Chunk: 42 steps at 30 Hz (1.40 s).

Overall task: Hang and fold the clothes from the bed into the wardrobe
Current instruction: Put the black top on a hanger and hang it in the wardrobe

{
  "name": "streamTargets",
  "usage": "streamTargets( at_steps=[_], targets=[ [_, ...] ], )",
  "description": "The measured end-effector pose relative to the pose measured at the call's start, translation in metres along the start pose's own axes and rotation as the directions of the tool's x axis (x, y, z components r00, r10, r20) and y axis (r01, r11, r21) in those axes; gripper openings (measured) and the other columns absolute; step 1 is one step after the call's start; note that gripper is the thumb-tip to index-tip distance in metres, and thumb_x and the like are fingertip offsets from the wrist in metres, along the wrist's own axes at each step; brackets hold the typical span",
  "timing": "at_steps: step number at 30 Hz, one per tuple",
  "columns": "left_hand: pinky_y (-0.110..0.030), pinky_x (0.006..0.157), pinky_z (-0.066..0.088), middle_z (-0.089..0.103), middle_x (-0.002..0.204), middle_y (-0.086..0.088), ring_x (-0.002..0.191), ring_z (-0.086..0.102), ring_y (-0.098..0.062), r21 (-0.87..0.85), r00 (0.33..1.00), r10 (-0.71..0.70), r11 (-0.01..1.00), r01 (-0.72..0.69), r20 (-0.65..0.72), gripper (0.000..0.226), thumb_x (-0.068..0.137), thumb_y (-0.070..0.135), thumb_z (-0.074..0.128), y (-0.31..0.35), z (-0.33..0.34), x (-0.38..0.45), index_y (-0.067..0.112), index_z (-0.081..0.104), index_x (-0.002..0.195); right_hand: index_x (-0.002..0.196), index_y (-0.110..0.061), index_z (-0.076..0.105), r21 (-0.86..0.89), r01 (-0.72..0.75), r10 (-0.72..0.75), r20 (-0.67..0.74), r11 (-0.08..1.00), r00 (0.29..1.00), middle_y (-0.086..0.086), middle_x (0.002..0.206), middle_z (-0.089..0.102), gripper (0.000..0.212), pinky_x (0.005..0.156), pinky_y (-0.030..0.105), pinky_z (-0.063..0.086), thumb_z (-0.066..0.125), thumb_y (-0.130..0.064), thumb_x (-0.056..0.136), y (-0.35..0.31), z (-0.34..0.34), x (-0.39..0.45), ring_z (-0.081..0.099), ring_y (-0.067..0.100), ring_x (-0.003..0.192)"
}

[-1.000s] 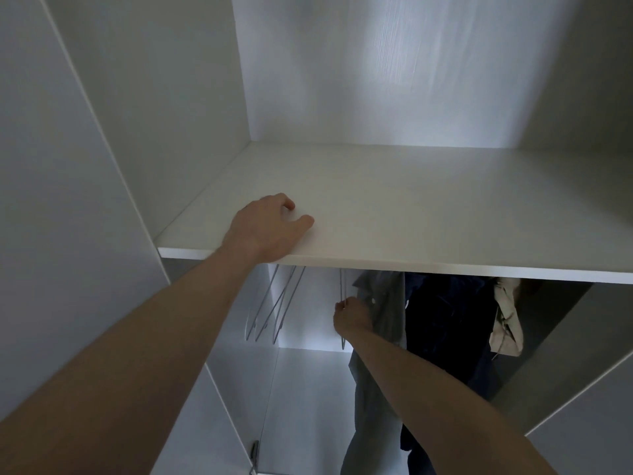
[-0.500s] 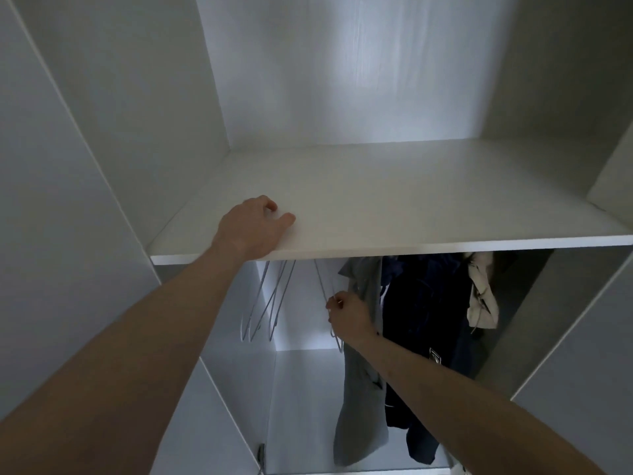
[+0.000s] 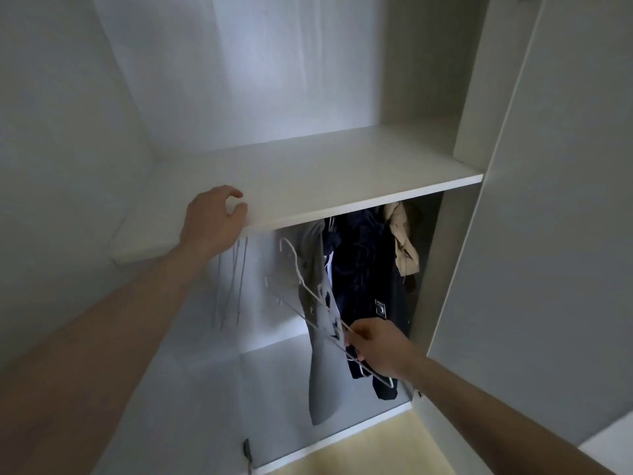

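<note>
right hand [image 3: 378, 349] pinching white hanger [image 3: 310, 296], drawing it out | left hand [image 3: 214, 219] resting loosely curled on shelf [image 3: 342, 173] edge | risk: hook is snagging grey garment [image 3: 320, 337] (hanging just beside), dragging it down

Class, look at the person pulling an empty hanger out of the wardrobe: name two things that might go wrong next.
1. The white hanger in the right hand lies against the grey garment; it may snag and drag it down.
2. The left hand only rests on the shelf edge, a weak brace that might slip.
</note>
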<state>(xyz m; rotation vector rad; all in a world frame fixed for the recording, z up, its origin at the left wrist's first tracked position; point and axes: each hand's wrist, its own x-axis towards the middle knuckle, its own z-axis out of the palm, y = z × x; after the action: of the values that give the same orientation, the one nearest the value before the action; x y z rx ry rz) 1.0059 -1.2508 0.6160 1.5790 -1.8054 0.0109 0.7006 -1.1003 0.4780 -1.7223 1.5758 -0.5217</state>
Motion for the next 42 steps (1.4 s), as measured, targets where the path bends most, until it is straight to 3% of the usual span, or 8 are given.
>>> streamTargets(
  at_steps=[5, 10, 17, 21, 27, 31, 34, 42],
  targets=[
    [-0.045, 0.103, 0.043, 0.068, 0.118, -0.003, 0.111, 0.060, -0.026, -0.251, 0.943, 0.227, 0.924, -0.287, -0.243, 0.024, 0.083, 0.013, 0.057, 0.056, 0.023, -0.049, 0.013, 0.066, 0.105, 0.085, -0.034, 0.071, -0.075, -0.103, 0.096, -0.097, 0.992, 0.991, -0.013, 0.066, 0.065, 0.029, 0.058, 0.016, 0.044, 0.050, -0.027, 0.103, 0.016, -0.003, -0.084, 0.058, 0.001, 0.058],
    [-0.023, 0.093, 0.040, 0.064, 0.105, 0.006, 0.101, 0.057, -0.015, -0.508, 0.946, 0.157, 0.812, -0.288, -0.285, 0.022, 0.082, 0.005, 0.054, 0.105, 0.059, -0.132, 0.016, 0.064, 0.098, 0.080, -0.039, 0.070, 0.017, -0.224, 0.223, -0.206, 0.974, 0.953, -0.010, 0.069, 0.070, 0.030, 0.050, 0.012, 0.038, 0.052, -0.034, 0.103, 0.039, -0.003, -0.176, 0.052, -0.001, 0.047],
    [-0.033, 0.084, 0.053, 0.059, 0.107, -0.001, 0.099, 0.057, -0.022, -0.668, 0.982, 0.077, 0.742, 0.061, 0.175, 0.041, 0.082, -0.005, 0.054, 0.130, 0.111, -0.266, 0.029, 0.064, 0.103, 0.089, -0.040, 0.070, 0.065, -0.394, 0.391, -0.347, 0.917, 0.853, -0.013, 0.069, 0.067, 0.025, 0.054, 0.016, 0.037, 0.049, -0.040, 0.103, 0.074, -0.002, -0.316, 0.053, 0.003, 0.055],
    [-0.046, 0.104, 0.046, 0.058, 0.132, -0.004, 0.121, 0.053, -0.027, -0.607, 0.825, 0.413, 0.787, -0.110, 0.387, 0.059, 0.076, -0.014, 0.068, 0.155, 0.124, -0.325, 0.012, 0.061, 0.128, 0.090, -0.043, 0.069, 0.096, -0.464, 0.460, -0.405, 0.881, 0.790, -0.023, 0.061, 0.061, 0.023, 0.058, 0.014, 0.040, 0.050, -0.043, 0.103, 0.088, 0.007, -0.400, 0.054, 0.001, 0.059],
    [-0.030, 0.111, 0.029, 0.046, 0.149, 0.000, 0.137, 0.037, -0.023, -0.613, 0.617, 0.654, 0.719, -0.327, 0.438, 0.073, 0.077, 0.006, 0.081, 0.222, 0.128, -0.397, 0.021, 0.051, 0.142, 0.094, -0.048, 0.070, 0.147, -0.560, 0.557, -0.466, 0.815, 0.688, -0.023, 0.071, 0.060, 0.019, 0.060, 0.018, 0.040, 0.052, -0.046, 0.101, 0.106, 0.024, -0.532, 0.049, 0.005, 0.063],
    [-0.045, 0.096, 0.045, 0.067, 0.110, 0.005, 0.110, 0.061, -0.028, -0.668, 0.491, 0.773, 0.615, -0.420, 0.402, 0.025, 0.082, 0.012, 0.077, 0.296, 0.123, -0.455, 0.026, 0.068, 0.100, 0.096, -0.047, 0.070, 0.256, -0.602, 0.636, -0.506, 0.756, 0.583, -0.020, 0.071, 0.058, 0.020, 0.056, 0.020, 0.035, 0.051, -0.044, 0.101, 0.118, 0.045, -0.636, 0.044, 0.008, 0.057],
    [-0.035, 0.074, 0.047, 0.069, 0.080, 0.017, 0.088, 0.068, -0.019, -0.679, 0.422, 0.729, 0.672, -0.294, 0.538, 0.025, 0.088, 0.017, 0.078, 0.345, 0.113, -0.522, 0.032, 0.064, 0.074, 0.094, -0.045, 0.072, 0.335, -0.628, 0.686, -0.553, 0.703, 0.473, -0.005, 0.075, 0.062, 0.019, 0.060, 0.025, 0.039, 0.054, -0.043, 0.100, 0.127, 0.066, -0.720, 0.045, 0.008, 0.058],
    [-0.020, 0.055, 0.036, 0.056, 0.057, 0.005, 0.056, 0.048, -0.007, -0.794, 0.117, 0.804, 0.594, -0.126, 0.583, 0.020, 0.089, 0.024, 0.075, 0.459, 0.068, -0.722, 0.020, 0.062, 0.074, 0.090, -0.032, 0.075, 0.513, -0.683, 0.782, -0.609, 0.519, 0.137, -0.014, 0.080, 0.070, 0.018, 0.068, 0.017, 0.044, 0.062, -0.045, 0.093, 0.150, 0.136, -0.930, 0.060, 0.003, 0.078]
  ],
)
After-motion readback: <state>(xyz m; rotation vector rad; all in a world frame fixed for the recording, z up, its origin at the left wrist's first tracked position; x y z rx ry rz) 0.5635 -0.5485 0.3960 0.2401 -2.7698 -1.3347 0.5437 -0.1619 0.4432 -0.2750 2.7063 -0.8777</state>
